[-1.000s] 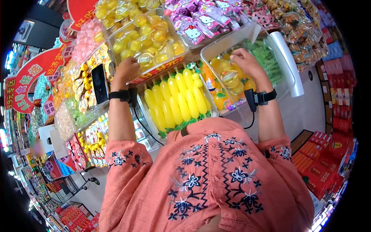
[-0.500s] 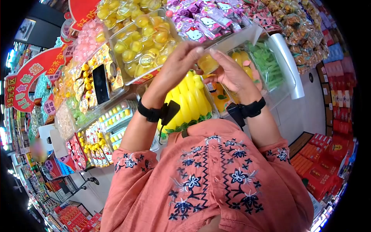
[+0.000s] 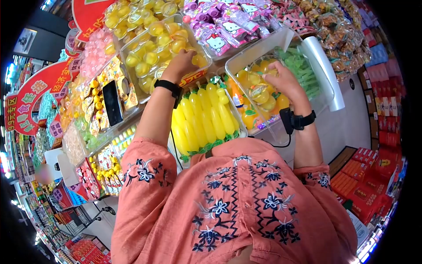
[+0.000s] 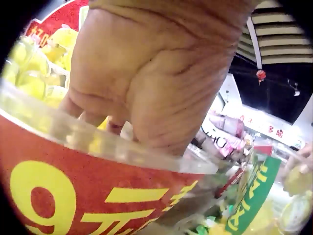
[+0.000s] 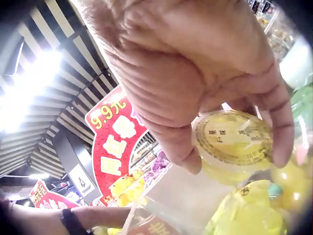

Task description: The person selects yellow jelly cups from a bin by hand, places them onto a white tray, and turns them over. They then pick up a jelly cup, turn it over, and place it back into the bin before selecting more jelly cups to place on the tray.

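Observation:
In the head view my left hand (image 3: 180, 66) reaches into the clear bin of yellow jelly cups (image 3: 145, 68). The left wrist view has that hand (image 4: 146, 73) palm-near, its fingers dipping behind the bin's rim (image 4: 112, 159); whether they hold a cup is hidden. My right hand (image 3: 285, 82) is over a second clear bin (image 3: 233, 66) with yellow and orange cups. Seen from the right wrist, this hand (image 5: 195, 73) pinches a round jelly cup (image 5: 234, 139) with a printed lid between thumb and fingers, above other yellow cups (image 5: 249, 210).
Long yellow packs (image 3: 202, 114) fill the tray between the two bins. Green sticks (image 3: 303, 72) lie beside the right bin, near a white roll (image 3: 325, 72). Purple packets (image 3: 224, 33) are behind. A phone (image 3: 112, 102) rests on packets at the left.
From close together at the centre, my hands have parted: the left went left to the yellow cups' bin, the right went right to its bin.

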Motion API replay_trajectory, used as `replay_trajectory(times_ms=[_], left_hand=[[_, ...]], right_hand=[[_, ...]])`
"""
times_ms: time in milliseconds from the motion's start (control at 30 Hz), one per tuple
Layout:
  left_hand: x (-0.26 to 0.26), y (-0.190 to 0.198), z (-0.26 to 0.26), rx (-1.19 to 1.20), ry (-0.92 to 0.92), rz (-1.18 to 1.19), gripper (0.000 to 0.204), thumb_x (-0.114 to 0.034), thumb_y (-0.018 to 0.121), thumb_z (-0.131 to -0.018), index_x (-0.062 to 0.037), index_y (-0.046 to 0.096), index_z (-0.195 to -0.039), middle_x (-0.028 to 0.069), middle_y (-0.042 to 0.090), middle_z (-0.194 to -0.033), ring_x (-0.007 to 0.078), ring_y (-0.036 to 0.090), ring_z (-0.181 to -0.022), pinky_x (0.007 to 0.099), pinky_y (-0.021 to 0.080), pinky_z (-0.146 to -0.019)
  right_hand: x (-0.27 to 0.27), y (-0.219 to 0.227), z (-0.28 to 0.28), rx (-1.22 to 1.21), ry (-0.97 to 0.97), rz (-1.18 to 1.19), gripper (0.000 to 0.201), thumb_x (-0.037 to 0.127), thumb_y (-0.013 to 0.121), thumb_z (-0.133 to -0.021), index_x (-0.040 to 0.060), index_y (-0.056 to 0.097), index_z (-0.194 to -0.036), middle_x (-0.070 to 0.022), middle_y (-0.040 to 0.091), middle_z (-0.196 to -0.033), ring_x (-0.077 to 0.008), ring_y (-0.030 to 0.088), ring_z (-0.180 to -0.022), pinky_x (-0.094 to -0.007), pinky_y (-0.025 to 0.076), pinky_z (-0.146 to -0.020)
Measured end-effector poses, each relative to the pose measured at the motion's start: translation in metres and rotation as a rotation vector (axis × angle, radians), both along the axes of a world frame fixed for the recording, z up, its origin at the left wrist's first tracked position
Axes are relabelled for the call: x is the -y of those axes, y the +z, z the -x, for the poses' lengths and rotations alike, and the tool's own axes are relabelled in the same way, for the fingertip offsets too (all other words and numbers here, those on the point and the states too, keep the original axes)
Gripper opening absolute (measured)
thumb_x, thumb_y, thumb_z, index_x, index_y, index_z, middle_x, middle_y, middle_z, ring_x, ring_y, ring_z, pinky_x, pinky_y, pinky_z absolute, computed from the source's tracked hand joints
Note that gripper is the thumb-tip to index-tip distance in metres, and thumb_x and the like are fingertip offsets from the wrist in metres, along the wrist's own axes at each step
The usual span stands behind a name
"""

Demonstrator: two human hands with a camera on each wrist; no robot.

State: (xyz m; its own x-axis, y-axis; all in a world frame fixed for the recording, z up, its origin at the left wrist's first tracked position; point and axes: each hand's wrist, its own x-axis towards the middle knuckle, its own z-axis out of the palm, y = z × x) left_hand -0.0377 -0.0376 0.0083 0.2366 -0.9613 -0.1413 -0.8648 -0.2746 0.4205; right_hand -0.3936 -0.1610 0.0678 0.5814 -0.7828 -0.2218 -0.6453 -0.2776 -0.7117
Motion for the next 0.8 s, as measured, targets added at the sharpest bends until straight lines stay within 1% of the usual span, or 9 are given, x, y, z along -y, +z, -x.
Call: replay_trajectory(times_ms=[67,167,333,433,533,567,667,700,800], left_hand=[[0.001,-0.005,0.003,0.046,0.016,0.003,0.065,-0.030,0.077,-0.075,-0.0120,0.056,-0.134,0.0240,0.057,-0.122,0.0407,0.059,-0.112,0.0435,0.048,-0.097],[0.003,-0.005,0.006,0.081,0.033,-0.025,0.067,-0.034,0.077,-0.075,-0.0132,0.055,-0.135,0.0250,0.058,-0.123,0.0403,0.060,-0.111,0.0436,0.048,-0.097],[0.001,0.003,-0.001,0.018,0.060,-0.136,0.073,-0.045,0.076,-0.073,-0.0167,0.054,-0.137,0.0272,0.058,-0.125,0.0404,0.060,-0.113,0.0436,0.047,-0.098],[0.000,0.001,-0.009,-0.056,0.085,-0.079,0.080,-0.047,0.076,-0.072,-0.0095,0.052,-0.139,0.0284,0.058,-0.127,0.0397,0.060,-0.114,0.0426,0.047,-0.098],[-0.005,0.003,-0.020,-0.266,0.164,0.054,0.084,-0.048,0.076,-0.073,0.0014,0.051,-0.137,0.0279,0.059,-0.127,0.0362,0.061,-0.114,0.0400,0.048,-0.096],[-0.010,0.003,-0.022,-0.439,0.262,0.099,0.088,-0.050,0.076,-0.073,0.0081,0.051,-0.134,0.0220,0.063,-0.122,0.0298,0.062,-0.110,0.0358,0.049,-0.091],[-0.028,0.041,-0.011,-0.752,0.381,0.110,0.067,-0.046,0.072,-0.082,-0.0039,0.056,-0.131,0.0059,0.062,-0.120,0.0170,0.059,-0.106,0.0305,0.047,-0.082],[-0.036,0.061,-0.001,-0.858,0.345,0.123,0.057,-0.042,0.070,-0.086,-0.0067,0.058,-0.129,0.0013,0.062,-0.119,0.0125,0.058,-0.105,0.0271,0.046,-0.078],[-0.052,0.083,0.019,-0.992,0.281,0.210,0.053,-0.037,0.069,-0.088,-0.0070,0.057,-0.130,0.0007,0.063,-0.118,0.0114,0.058,-0.104,0.0252,0.046,-0.079]], right_hand=[[0.004,-0.013,0.002,-0.003,0.036,0.026,0.054,0.037,0.070,-0.083,0.0000,0.056,-0.119,-0.0248,0.062,-0.112,-0.0354,0.061,-0.104,-0.0405,0.048,-0.091],[0.007,-0.027,0.003,-0.006,0.035,0.111,0.047,0.034,0.072,-0.084,0.0022,0.056,-0.115,-0.0152,0.062,-0.104,-0.0227,0.058,-0.092,-0.0354,0.050,-0.079],[0.009,-0.029,0.004,-0.001,0.022,0.121,0.046,0.034,0.068,-0.087,0.0002,0.058,-0.117,-0.0191,0.063,-0.112,-0.0271,0.060,-0.101,-0.0366,0.049,-0.088],[0.008,-0.026,0.002,0.010,0.033,0.172,0.046,0.033,0.067,-0.088,-0.0003,0.058,-0.118,-0.0205,0.063,-0.112,-0.0289,0.062,-0.103,-0.0378,0.049,-0.090],[0.005,-0.012,-0.003,0.067,0.025,0.241,0.046,0.032,0.066,-0.090,-0.0011,0.056,-0.120,-0.0222,0.063,-0.113,-0.0330,0.062,-0.104,-0.0404,0.048,-0.092],[0.003,-0.006,-0.006,0.092,0.015,0.263,0.046,0.032,0.065,-0.090,-0.0014,0.054,-0.121,-0.0228,0.063,-0.114,-0.0348,0.062,-0.105,-0.0415,0.047,-0.093],[-0.004,0.010,-0.015,0.370,-0.047,0.024,0.040,0.027,0.063,-0.094,-0.0014,0.055,-0.121,-0.0151,0.066,-0.110,-0.0259,0.065,-0.098,-0.0370,0.052,-0.087],[-0.010,0.021,-0.019,0.422,-0.049,-0.106,0.038,0.027,0.061,-0.095,0.0003,0.056,-0.121,-0.0133,0.065,-0.112,-0.0233,0.065,-0.100,-0.0342,0.052,-0.086],[-0.038,0.049,-0.038,0.543,-0.011,-0.421,0.036,0.029,0.057,-0.099,0.0037,0.056,-0.125,-0.0099,0.062,-0.118,-0.0185,0.065,-0.103,-0.0290,0.054,-0.083]])
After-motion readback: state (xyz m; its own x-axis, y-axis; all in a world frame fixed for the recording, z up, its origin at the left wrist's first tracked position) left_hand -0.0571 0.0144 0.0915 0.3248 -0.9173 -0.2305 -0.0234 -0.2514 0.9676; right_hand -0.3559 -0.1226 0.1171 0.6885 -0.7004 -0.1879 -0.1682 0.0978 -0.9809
